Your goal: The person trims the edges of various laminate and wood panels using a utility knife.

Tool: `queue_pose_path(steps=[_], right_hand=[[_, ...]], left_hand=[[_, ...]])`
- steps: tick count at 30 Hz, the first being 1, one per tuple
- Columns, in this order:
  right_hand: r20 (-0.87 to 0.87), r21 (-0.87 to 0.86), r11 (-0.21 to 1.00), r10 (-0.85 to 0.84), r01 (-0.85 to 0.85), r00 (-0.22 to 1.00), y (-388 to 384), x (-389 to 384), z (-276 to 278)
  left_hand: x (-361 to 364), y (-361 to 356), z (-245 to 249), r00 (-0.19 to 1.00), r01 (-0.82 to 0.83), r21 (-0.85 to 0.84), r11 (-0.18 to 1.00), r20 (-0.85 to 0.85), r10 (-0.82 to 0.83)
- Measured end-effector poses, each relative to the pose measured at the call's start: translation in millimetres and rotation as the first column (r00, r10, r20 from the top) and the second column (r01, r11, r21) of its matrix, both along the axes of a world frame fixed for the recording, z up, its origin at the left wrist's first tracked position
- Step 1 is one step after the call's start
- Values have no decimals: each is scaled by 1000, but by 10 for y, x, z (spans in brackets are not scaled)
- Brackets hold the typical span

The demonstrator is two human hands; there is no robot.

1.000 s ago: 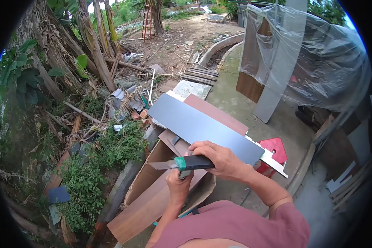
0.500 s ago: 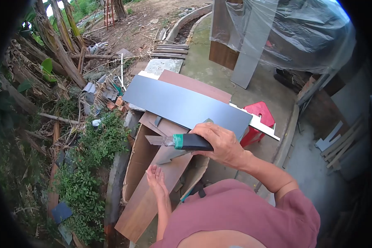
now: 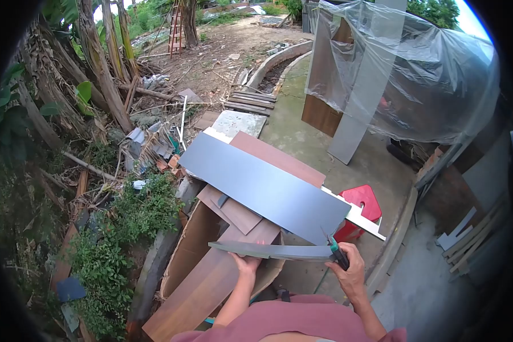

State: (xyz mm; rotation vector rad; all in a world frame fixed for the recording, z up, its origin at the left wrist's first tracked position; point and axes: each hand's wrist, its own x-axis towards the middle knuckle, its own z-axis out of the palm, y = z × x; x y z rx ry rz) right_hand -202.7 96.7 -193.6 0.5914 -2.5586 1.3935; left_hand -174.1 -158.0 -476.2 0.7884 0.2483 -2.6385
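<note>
My left hand (image 3: 247,263) is under a long, narrow grey strip (image 3: 273,251), its fingers wrapped at the lower edge. At the strip's right end, my right hand (image 3: 350,267) grips a tool with a black and green handle (image 3: 340,256); its thin tip points up. Beyond the strip lies a wide grey-blue panel (image 3: 262,185), slanting across a pinkish-brown board (image 3: 279,158) and a white strip (image 3: 362,221). Below, a long brown wood-look board (image 3: 211,285) rests across an open cardboard box (image 3: 182,256), with smaller brown pieces (image 3: 236,212) near its upper end.
A red stool (image 3: 362,202) stands right of the panels. Farther back, a plastic-covered stack (image 3: 416,74) has a grey board (image 3: 359,108) leaning on it. Shrubs (image 3: 108,251) and a low concrete edge (image 3: 159,256) are at left. Wood strips (image 3: 476,239) lie at right.
My right hand has moved down and right with the tool. My left hand has moved up to the grey strip, which now spans between both hands. The view has shifted.
</note>
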Motion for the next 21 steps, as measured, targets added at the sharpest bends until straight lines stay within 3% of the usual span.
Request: queue_pose_path(steps=[2,6,7,8,12,14,15,18,21], right_hand=[[119,-71,996,-44,53,992,163,-1,-163],[284,-135,987,-51,92,957,457,22,-589],[408,-175,969,-89,173,909,529,37,-706],[529,-196,946,-120,259,840,601,55,-837],[616,-356,848,-103,393,781,809,-97,-1514],[727,-470,658,-90,588,681,847,-233,-1842],[732,-467,661,-84,588,676,846,-332,-1950],[832,-474,513,-4,715,555,703,-719,-2143],[853,-465,469,9,751,522,601,-1134,-2453]], left_hand=[[-65,26,-23,1000,-15,68,998,25,13],[-97,12,-158,996,44,10,999,78,-45],[-147,7,-36,990,47,-47,998,136,-40],[-158,-50,-60,986,96,-62,993,144,-86],[-434,-279,-20,911,359,-159,920,274,-308],[-690,-383,120,892,421,-234,876,282,-353],[-843,-399,166,893,426,-270,863,278,-354],[-1304,-484,80,905,408,-348,844,278,-323],[-1837,-626,-174,897,410,-344,845,321,-305]])
